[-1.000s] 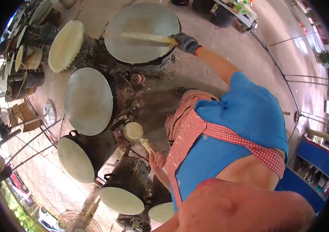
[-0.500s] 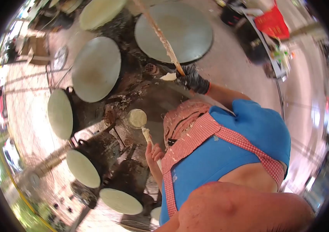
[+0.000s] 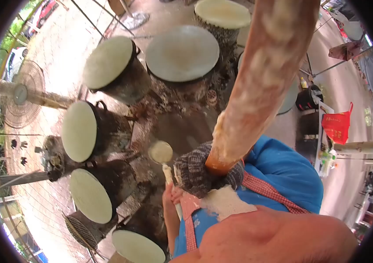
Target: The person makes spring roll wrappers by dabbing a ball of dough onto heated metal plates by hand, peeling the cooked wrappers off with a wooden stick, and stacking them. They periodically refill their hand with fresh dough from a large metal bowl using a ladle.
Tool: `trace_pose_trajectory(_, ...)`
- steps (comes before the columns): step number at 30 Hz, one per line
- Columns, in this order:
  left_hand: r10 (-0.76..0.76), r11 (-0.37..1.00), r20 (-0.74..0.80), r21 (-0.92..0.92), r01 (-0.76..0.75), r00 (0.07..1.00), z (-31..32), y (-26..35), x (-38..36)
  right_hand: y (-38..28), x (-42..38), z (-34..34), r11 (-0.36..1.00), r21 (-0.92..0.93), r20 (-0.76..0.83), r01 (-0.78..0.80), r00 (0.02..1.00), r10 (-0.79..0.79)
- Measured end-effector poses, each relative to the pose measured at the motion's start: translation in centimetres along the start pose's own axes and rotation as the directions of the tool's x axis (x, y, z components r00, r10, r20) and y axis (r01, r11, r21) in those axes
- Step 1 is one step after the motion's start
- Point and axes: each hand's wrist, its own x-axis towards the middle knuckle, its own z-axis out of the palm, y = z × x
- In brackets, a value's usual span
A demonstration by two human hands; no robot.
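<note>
My right hand (image 3: 191,173), in a dark knit glove, is wrapped round a thick wooden pole (image 3: 265,83) smeared with pale batter, which rises very close to the camera. Below the glove shows a flat pale, batter-coated piece (image 3: 228,202); its link to the hand is unclear. My bare left hand (image 3: 173,195) is closed on the pale handle of a ladle. The ladle's round bowl (image 3: 160,152) looks full of pale batter and hangs over the dark work area, left of the glove.
Several round griddles on dark stoves curve around me, among them a grey one (image 3: 182,53) and a pale-coated one (image 3: 79,131). A large fan (image 3: 21,94) stands at the far left. A red bag (image 3: 337,125) hangs at the right, near a shelf edge.
The view has turned, so the griddles and red bag sit elsewhere in frame. My gloved hand and the pole have come much closer to the camera. The left hand still grips the ladle.
</note>
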Motion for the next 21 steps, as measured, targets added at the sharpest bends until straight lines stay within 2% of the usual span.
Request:
trace_pose_trajectory(3,0.037,0.991,-0.041,-0.129,-0.042,0.998,1.5,0.2,-2.1,2.1,1.2,0.4,0.998,0.055,-0.094,-0.036,0.995,0.041)
trace_pose_trajectory(5,0.02,0.987,-0.069,-0.158,-0.03,0.997,4.1,1.0,-2.9,4.0,0.8,-1.5,0.997,0.081,-0.298,-0.019,0.954,0.042)
trace_pose_trajectory(6,0.005,0.987,-0.097,-0.161,-0.021,0.995,5.6,1.4,-3.2,5.5,0.1,-3.3,0.996,0.085,-0.457,0.0,0.888,0.039)
trace_pose_trajectory(8,-0.02,0.988,-0.168,-0.152,-0.006,0.986,9.1,1.2,-3.7,9.0,-4.0,-8.4,1.0,0.01,-0.761,0.011,0.649,0.0)
trace_pose_trajectory(10,-0.064,0.991,-0.208,-0.133,0.036,0.976,11.6,1.2,-3.7,13.6,-10.0,-14.4,0.994,-0.093,-0.937,-0.05,0.342,-0.07)
trace_pose_trajectory(11,-0.124,0.984,-0.179,-0.15,0.097,0.976,12.3,1.7,-3.5,16.9,-14.0,-18.4,0.98,-0.174,-0.969,-0.1,0.197,-0.152)
trace_pose_trajectory(12,-0.183,0.974,-0.149,-0.165,0.158,0.972,13.0,2.2,-3.3,20.3,-18.0,-22.3,0.948,-0.268,-0.962,-0.173,0.093,-0.255)
trace_pose_trajectory(13,-0.205,0.971,-0.136,-0.15,0.184,0.969,12.8,2.8,-3.2,24.6,-22.3,-27.1,0.885,-0.389,-0.919,-0.255,0.043,-0.391)
trace_pose_trajectory(14,-0.235,0.967,-0.128,-0.13,0.218,0.964,12.4,3.5,-2.7,21.7,-23.9,-26.0,0.846,-0.284,-0.944,-0.451,-0.023,-0.329)
trace_pose_trajectory(15,-0.251,0.966,-0.123,-0.097,0.24,0.96,11.6,4.4,-2.4,20.8,-27.2,-26.9,0.624,-0.261,-0.941,-0.736,0.049,-0.335)
trace_pose_trajectory(16,-0.266,0.963,-0.117,-0.072,0.259,0.957,10.7,5.4,-2.3,19.7,-30.4,-27.6,0.313,-0.233,-0.933,-0.921,0.12,-0.34)
trace_pose_trajectory(17,-0.281,0.96,-0.117,-0.053,0.277,0.953,10.1,6.1,-2.0,19.9,-33.1,-28.0,0.048,-0.251,-0.923,-0.967,0.224,-0.312)
trace_pose_trajectory(18,-0.298,0.954,-0.122,-0.032,0.296,0.947,9.7,6.7,-1.7,20.2,-35.9,-28.5,-0.219,-0.27,-0.903,-0.938,0.325,-0.281)
trace_pose_trajectory(19,-0.315,0.948,-0.122,-0.007,0.317,0.941,9.4,7.4,-1.3,18.4,-36.2,-26.2,0.281,0.008,-0.903,-0.96,-0.127,-0.41)
trace_pose_trajectory(20,-0.332,0.942,-0.121,0.014,0.336,0.936,9.2,8.0,-1.1,15.8,-35.8,-23.6,0.723,0.195,-0.779,-0.663,-0.553,-0.297)
trace_pose_trajectory(21,-0.34,0.938,-0.113,0.028,0.345,0.934,8.9,8.4,-0.6,14.3,-35.8,-22.3,0.956,0.243,-0.588,-0.167,-0.809,0.009)
